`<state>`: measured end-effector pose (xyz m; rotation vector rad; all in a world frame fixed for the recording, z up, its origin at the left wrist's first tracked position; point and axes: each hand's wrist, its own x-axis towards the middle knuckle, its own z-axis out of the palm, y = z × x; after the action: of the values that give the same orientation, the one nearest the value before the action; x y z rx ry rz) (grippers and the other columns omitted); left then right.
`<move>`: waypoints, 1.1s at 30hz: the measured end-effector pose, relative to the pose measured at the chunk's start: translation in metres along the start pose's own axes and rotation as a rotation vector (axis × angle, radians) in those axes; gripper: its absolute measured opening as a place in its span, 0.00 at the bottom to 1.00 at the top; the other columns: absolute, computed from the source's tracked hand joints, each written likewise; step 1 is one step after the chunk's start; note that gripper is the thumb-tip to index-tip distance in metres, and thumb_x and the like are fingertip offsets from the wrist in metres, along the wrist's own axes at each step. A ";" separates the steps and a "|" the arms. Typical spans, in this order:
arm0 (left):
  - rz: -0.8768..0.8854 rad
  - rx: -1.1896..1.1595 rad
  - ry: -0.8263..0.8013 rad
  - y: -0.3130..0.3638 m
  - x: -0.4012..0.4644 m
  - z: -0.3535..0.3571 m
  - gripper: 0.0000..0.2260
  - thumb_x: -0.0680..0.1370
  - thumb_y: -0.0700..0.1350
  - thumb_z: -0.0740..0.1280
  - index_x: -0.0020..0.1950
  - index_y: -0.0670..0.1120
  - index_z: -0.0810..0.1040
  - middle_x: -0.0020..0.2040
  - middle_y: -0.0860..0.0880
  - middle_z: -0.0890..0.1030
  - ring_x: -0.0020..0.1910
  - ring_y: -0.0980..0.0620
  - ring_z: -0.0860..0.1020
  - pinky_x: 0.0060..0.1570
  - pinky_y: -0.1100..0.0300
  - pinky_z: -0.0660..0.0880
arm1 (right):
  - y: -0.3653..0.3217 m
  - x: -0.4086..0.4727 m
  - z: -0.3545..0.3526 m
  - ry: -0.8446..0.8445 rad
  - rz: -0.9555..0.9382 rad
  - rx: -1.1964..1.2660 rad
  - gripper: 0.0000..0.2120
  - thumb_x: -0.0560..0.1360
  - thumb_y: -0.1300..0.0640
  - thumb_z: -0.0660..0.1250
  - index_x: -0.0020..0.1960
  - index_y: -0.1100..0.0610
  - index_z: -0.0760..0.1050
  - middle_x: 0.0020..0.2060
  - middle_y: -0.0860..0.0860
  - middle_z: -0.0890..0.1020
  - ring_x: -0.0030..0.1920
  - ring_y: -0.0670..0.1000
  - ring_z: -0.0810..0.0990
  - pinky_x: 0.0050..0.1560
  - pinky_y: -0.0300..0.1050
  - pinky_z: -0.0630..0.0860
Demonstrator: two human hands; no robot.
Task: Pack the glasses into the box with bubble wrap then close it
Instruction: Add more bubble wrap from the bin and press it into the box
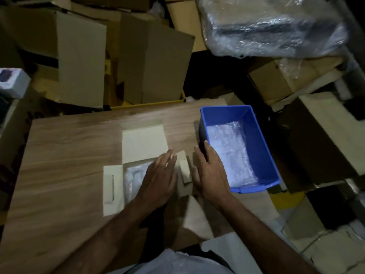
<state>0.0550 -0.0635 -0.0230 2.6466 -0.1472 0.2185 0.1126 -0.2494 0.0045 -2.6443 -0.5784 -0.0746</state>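
Obs., near to far.

Left hand (pixel 158 180): fingers straight and together, palm down, lying flat over the open box (pixel 126 178). Likely pressing the contents down so they sit below the rim before the flaps fold over.

Under and just left of that hand: a pale bubble wrap bundle (pixel 134 175) fills the box cavity. The glasses themselves are not visible; presumably inside the wrap, cannot confirm.

Box flaps all open: left side flap (pixel 112 186) lies flat on the wooden table (pixel 65 151), beyond the left hand's little-finger side; the large lid flap (pixel 144 143) lies flat just past its fingertips; the small right flap (pixel 184 167) stands between the two hands.

Right hand (pixel 209 175): fingers extended, relaxed, palm down, holding nothing. Its fingertips are at the near-left wall of the blue bin (pixel 264 139); contact with the wall cannot be told. It sits just beside the right flap, probably placed to fold that flap inward next.

Blue bin, to the right of the right hand: holds more bubble wrap (pixel 229 151) on its floor, kept within reach as supply.

Beyond both hands, past the table edge: stacked cardboard cartons (pixel 118 62) and a plastic-wrapped item (pixel 272 26).

Judgement: packing appears done; closing not yet begun.
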 end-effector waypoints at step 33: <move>-0.177 0.107 -0.211 0.114 0.111 0.091 0.32 0.77 0.47 0.59 0.82 0.45 0.58 0.83 0.43 0.40 0.81 0.44 0.36 0.79 0.43 0.44 | 0.212 0.039 -0.030 -0.273 -0.071 0.074 0.15 0.80 0.53 0.65 0.65 0.48 0.81 0.74 0.52 0.73 0.70 0.54 0.75 0.57 0.52 0.80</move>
<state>0.1591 -0.2137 -0.0312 2.7646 0.0309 -0.1147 0.2366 -0.4213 -0.0472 -2.5788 -0.7482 0.2858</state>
